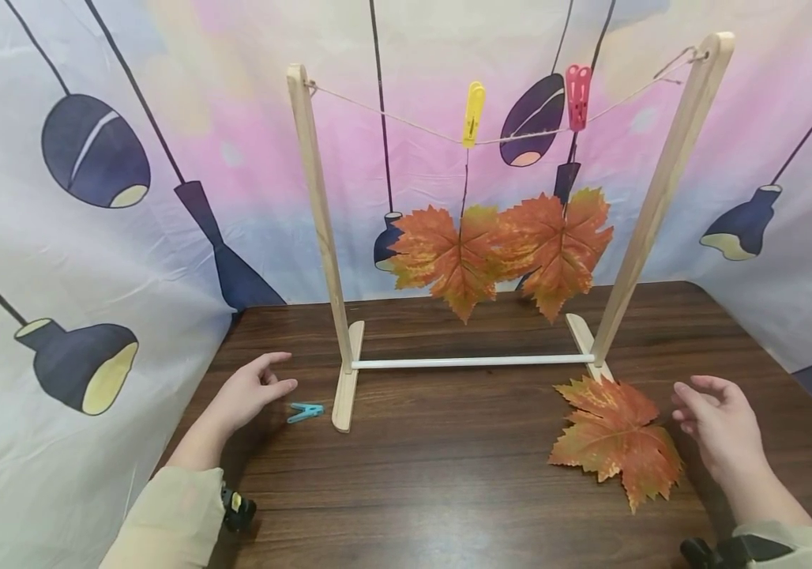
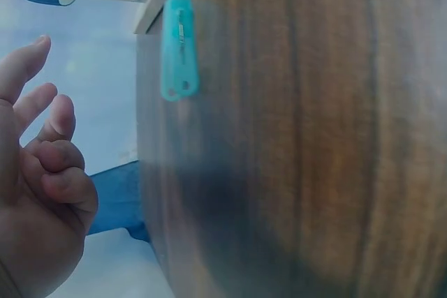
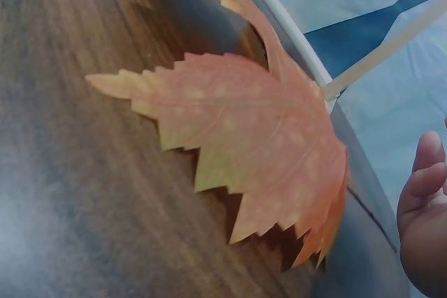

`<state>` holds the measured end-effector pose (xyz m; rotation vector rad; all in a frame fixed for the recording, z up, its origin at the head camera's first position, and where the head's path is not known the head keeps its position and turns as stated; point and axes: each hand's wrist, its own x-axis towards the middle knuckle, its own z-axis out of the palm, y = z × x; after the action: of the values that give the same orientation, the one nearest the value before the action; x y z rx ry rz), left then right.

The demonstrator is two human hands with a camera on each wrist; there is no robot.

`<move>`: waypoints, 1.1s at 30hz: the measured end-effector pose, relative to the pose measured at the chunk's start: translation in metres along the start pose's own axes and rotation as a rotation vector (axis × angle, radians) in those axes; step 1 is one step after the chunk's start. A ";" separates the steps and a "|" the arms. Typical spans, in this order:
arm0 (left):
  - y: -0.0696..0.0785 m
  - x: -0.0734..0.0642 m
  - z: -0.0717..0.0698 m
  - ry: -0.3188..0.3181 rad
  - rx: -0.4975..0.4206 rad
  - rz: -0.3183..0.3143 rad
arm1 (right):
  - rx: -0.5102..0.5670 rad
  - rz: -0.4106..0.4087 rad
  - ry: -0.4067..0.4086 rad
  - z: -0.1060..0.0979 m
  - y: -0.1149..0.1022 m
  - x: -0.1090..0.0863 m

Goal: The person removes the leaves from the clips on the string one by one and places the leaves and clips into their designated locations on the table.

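My left hand (image 1: 246,395) hovers over the left of the table, holding nothing, with its fingers loosely bent. Just beside it a blue clothespin (image 1: 306,412) lies on the wood; it also shows in the left wrist view as a turquoise clothespin (image 2: 179,48). To the right, an orange maple leaf (image 1: 619,438) rests flat near the foot of a wooden rack. My right hand (image 1: 722,423) is next to that leaf, apart from it, its fingers relaxed and holding nothing. In the right wrist view the leaf (image 3: 237,116) fills the middle.
A wooden rack (image 1: 321,197) with a white crossbar (image 1: 473,362) stands at the back. On its string, a yellow clothespin (image 1: 473,114) and a red clothespin (image 1: 578,99) carry two leaves, a left leaf (image 1: 449,257) and a right leaf (image 1: 562,245). A printed cloth hangs behind.
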<state>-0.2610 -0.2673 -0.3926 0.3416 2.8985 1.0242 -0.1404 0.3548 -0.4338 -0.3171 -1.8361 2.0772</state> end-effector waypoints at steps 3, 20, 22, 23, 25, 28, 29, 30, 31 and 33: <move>0.006 0.004 -0.004 0.011 0.002 0.015 | -0.006 -0.018 -0.017 0.003 -0.005 0.002; 0.026 0.013 -0.014 0.022 -0.049 0.069 | -0.052 -0.046 -0.096 0.018 -0.030 0.014; 0.028 0.014 -0.016 0.025 -0.050 0.074 | -0.054 -0.053 -0.101 0.019 -0.032 0.015; 0.029 0.014 -0.016 0.027 -0.054 0.077 | -0.054 -0.055 -0.104 0.020 -0.033 0.015; 0.031 0.015 -0.017 0.034 -0.057 0.085 | -0.058 -0.065 -0.110 0.022 -0.034 0.015; 0.035 0.017 -0.018 0.047 -0.059 0.099 | -0.067 -0.081 -0.117 0.026 -0.037 0.016; 0.036 0.017 -0.018 0.051 -0.059 0.106 | -0.068 -0.085 -0.118 0.027 -0.038 0.016; 0.037 0.018 -0.018 0.051 -0.055 0.110 | -0.068 -0.088 -0.121 0.029 -0.039 0.017; 0.039 0.019 -0.018 0.051 -0.053 0.115 | -0.073 -0.091 -0.122 0.030 -0.040 0.017; 0.041 0.020 -0.018 0.050 -0.050 0.120 | -0.071 -0.090 -0.126 0.032 -0.042 0.017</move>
<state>-0.2750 -0.2431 -0.3523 0.5004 2.9219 1.1356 -0.1642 0.3364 -0.3867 -0.1213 -1.9612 2.0160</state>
